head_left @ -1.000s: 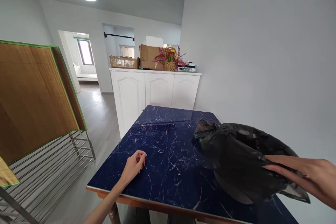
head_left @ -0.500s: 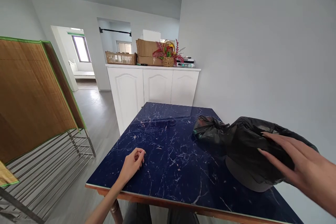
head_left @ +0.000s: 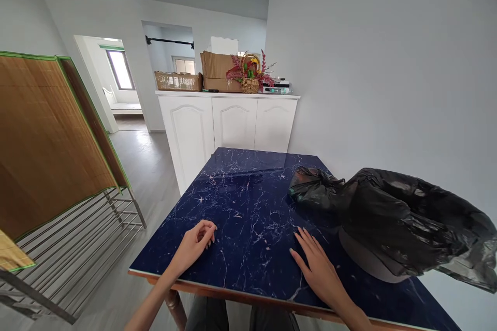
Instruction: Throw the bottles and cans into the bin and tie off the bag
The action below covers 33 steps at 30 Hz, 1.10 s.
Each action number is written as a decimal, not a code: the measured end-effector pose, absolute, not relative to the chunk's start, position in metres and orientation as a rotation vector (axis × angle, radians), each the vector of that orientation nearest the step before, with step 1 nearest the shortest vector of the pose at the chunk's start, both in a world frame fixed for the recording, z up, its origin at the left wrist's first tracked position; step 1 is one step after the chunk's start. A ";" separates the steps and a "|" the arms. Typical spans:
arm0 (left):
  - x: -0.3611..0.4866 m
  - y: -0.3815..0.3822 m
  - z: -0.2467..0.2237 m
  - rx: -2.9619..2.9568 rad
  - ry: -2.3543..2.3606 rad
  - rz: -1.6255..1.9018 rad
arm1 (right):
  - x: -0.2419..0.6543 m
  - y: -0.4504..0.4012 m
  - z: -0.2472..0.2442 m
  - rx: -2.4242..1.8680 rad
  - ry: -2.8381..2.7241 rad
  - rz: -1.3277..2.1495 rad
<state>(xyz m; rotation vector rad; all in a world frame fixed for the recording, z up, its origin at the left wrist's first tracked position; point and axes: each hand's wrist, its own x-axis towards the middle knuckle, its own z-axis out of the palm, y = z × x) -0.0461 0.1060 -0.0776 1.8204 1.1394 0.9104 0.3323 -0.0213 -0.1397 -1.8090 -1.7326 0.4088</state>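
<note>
My left hand (head_left: 196,243) rests on the dark blue marbled table (head_left: 248,207), its fingers curled inward; whatever might be inside them is hidden. Palm down on the same tabletop lies my right hand (head_left: 317,268), fingers stretched out and holding nothing. Just to the right of it is a black plastic bag (head_left: 392,217) draped over a grey, round-edged container (head_left: 370,261); the hand is apart from both. A smaller knotted black bag (head_left: 316,189) sits behind, touching the larger one, and its contents are hard to make out.
Beyond the table stands a white cabinet (head_left: 236,124) bearing cardboard boxes (head_left: 178,81) and a wicker basket of flowers (head_left: 249,84). At the left is a metal rack (head_left: 89,238) with a bamboo mat (head_left: 46,139) over it. A wall (head_left: 380,72) borders the right side.
My right hand has left the large black bag and moved left and down onto the tabletop. The left hand stays where it was. The view has shifted slightly.
</note>
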 end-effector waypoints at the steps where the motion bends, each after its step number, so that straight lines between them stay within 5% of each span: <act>1: -0.048 0.105 -0.077 1.821 1.133 0.902 | 0.332 -0.020 -0.145 -1.823 -1.749 0.389; 33: -0.053 0.105 -0.089 1.730 1.142 0.973 | 0.331 -0.019 -0.155 -1.968 -1.789 0.282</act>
